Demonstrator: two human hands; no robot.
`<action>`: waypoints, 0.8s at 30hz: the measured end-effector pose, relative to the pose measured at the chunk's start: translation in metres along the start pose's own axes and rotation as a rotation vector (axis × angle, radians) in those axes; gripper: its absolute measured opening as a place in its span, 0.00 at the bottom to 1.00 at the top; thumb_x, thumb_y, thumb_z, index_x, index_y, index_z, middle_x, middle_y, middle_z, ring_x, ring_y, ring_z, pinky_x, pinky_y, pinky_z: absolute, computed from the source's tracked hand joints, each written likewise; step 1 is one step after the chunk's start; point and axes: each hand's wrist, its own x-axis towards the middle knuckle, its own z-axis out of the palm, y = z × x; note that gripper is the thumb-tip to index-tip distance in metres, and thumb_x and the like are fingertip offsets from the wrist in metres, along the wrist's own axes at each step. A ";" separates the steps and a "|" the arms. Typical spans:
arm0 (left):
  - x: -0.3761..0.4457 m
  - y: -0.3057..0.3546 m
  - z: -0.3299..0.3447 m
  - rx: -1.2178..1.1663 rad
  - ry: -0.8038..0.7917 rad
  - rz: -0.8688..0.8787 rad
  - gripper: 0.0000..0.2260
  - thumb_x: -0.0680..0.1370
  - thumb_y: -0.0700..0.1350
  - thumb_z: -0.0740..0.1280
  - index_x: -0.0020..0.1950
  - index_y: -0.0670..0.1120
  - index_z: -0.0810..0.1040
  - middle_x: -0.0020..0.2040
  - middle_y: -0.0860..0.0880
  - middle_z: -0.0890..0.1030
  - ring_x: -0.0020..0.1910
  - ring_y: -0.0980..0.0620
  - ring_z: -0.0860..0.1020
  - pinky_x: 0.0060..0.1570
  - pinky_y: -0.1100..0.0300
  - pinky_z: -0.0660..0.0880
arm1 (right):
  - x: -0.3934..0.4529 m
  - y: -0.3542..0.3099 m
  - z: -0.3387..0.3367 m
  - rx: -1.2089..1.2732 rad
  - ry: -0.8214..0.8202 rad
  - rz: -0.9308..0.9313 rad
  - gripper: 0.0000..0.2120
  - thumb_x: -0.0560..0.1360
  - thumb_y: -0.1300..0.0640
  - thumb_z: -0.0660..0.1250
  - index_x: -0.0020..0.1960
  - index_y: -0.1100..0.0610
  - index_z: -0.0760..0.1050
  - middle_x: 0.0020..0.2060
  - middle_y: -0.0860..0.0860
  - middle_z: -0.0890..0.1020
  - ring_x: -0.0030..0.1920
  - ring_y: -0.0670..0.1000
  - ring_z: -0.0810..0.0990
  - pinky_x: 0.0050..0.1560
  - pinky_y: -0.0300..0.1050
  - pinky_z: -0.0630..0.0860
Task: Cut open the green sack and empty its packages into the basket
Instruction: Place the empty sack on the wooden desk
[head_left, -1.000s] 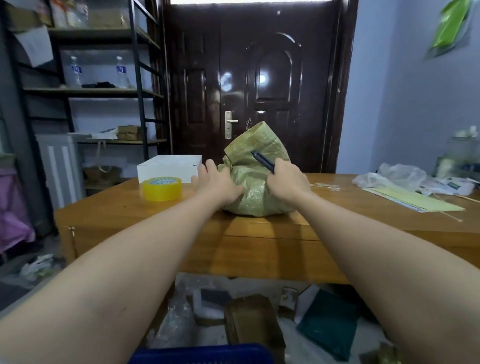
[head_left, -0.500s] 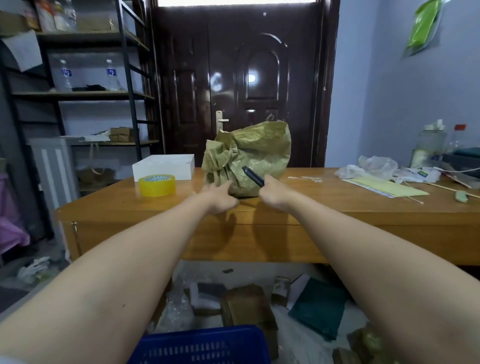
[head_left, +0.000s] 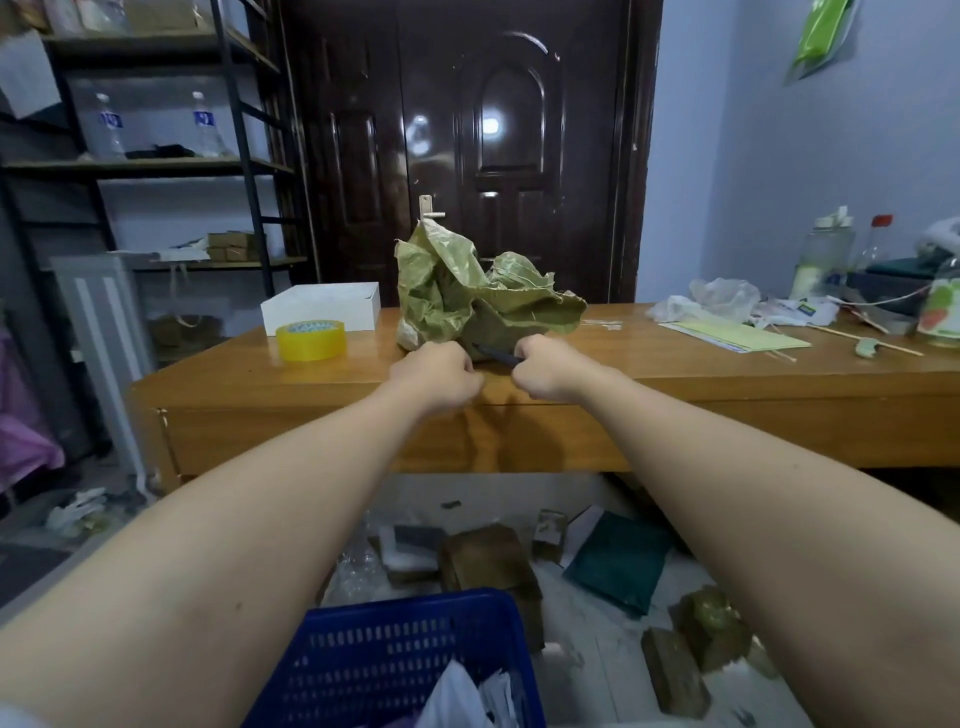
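Green sack (head_left: 467, 304) crumpled on worktop (head_left: 675, 374), near edge. Left hand (head_left: 436, 371) fisted at its base (contents unclear); right hand (head_left: 545, 366) gripping dark cutter (head_left: 496, 355). Blue basket (head_left: 395, 660) on floor.

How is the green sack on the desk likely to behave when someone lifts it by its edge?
The green sack looks floppy: its woven cloth is crumpled and folded over itself. It probably sags rather than holding shape. It seems light now, slumped nearly flat near the left hand and right hand.
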 end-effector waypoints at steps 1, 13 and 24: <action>-0.004 0.001 0.000 0.011 0.016 0.004 0.13 0.74 0.54 0.60 0.34 0.51 0.76 0.42 0.49 0.82 0.47 0.45 0.81 0.45 0.56 0.78 | -0.006 0.000 -0.001 -0.008 0.012 0.002 0.13 0.71 0.60 0.56 0.53 0.57 0.72 0.48 0.57 0.77 0.51 0.61 0.78 0.44 0.49 0.73; -0.055 0.025 0.010 0.005 0.096 0.048 0.15 0.76 0.57 0.61 0.59 0.54 0.75 0.55 0.49 0.79 0.55 0.42 0.78 0.46 0.56 0.72 | -0.062 0.017 0.005 -0.038 0.074 -0.005 0.08 0.73 0.60 0.59 0.50 0.54 0.72 0.47 0.54 0.78 0.48 0.58 0.78 0.47 0.52 0.77; -0.101 0.040 0.101 -0.116 -0.211 0.386 0.09 0.83 0.52 0.56 0.57 0.52 0.74 0.46 0.51 0.77 0.44 0.49 0.75 0.39 0.54 0.71 | -0.119 0.091 0.049 -0.002 -0.097 0.096 0.04 0.74 0.56 0.65 0.40 0.52 0.75 0.38 0.51 0.77 0.40 0.53 0.76 0.34 0.43 0.71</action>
